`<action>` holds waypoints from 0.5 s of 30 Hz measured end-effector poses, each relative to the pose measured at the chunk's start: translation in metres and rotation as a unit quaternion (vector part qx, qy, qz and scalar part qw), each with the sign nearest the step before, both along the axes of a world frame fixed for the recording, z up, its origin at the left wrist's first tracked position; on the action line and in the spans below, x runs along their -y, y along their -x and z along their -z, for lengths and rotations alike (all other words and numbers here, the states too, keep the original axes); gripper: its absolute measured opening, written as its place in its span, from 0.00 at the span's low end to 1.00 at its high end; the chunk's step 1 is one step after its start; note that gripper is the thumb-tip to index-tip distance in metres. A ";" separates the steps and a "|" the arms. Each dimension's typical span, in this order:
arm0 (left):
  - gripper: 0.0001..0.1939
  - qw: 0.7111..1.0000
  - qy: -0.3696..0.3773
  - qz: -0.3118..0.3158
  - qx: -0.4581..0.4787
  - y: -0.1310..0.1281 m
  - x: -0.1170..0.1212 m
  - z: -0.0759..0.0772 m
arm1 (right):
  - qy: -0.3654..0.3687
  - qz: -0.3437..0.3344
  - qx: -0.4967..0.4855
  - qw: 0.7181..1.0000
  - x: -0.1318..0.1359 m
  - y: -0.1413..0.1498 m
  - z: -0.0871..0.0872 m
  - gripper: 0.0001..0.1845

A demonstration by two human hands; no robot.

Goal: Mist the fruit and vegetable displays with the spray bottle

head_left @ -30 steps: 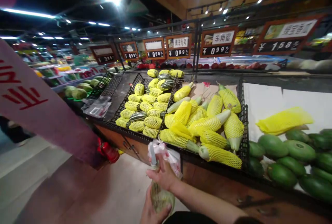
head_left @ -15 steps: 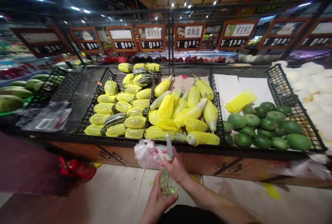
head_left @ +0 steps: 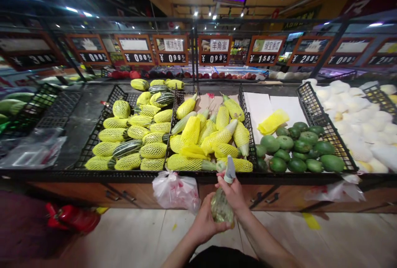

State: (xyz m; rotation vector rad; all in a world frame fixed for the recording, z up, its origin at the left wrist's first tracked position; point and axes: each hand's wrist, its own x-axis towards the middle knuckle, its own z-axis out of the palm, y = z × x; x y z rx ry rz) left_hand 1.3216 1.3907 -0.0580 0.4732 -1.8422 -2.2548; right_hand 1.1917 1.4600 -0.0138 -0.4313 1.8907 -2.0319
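A clear spray bottle (head_left: 221,208) with a grey-white spray head (head_left: 230,170) is tilted in front of me, with pale yellowish liquid inside. My left hand (head_left: 206,220) wraps round the body and base of the bottle. At the neck, just under the spray head, my right hand (head_left: 232,193) is closed round it. The spray head overlaps the front edge of a crate of pale long melons (head_left: 219,135) in yellow foam nets. Part of the bottle is hidden behind my fingers.
To the left, a black crate holds striped melons (head_left: 127,149) in yellow nets; to the right lie green melons (head_left: 302,146) and a yellow net bundle (head_left: 273,122). A plastic bag (head_left: 176,189) hangs on the stand front. A fire extinguisher (head_left: 74,218) lies low left.
My view has shifted, so the stand sits further left in the picture. Both hands and the spray bottle have moved right, away from the hanging bag, and the bottle stays held.
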 end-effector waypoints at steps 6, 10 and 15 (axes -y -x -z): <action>0.54 0.984 0.001 -0.177 0.022 -0.048 0.021 0.004 | -0.065 -0.196 -0.117 0.971 0.082 -0.036 -0.010 0.13; 0.53 0.959 0.053 -0.270 0.058 -0.067 0.041 0.004 | -0.088 -0.247 -0.176 0.949 0.118 -0.055 -0.023 0.12; 0.52 0.977 0.081 -0.194 0.038 -0.053 0.060 -0.018 | -0.070 -0.209 -0.134 0.966 0.119 -0.040 -0.037 0.10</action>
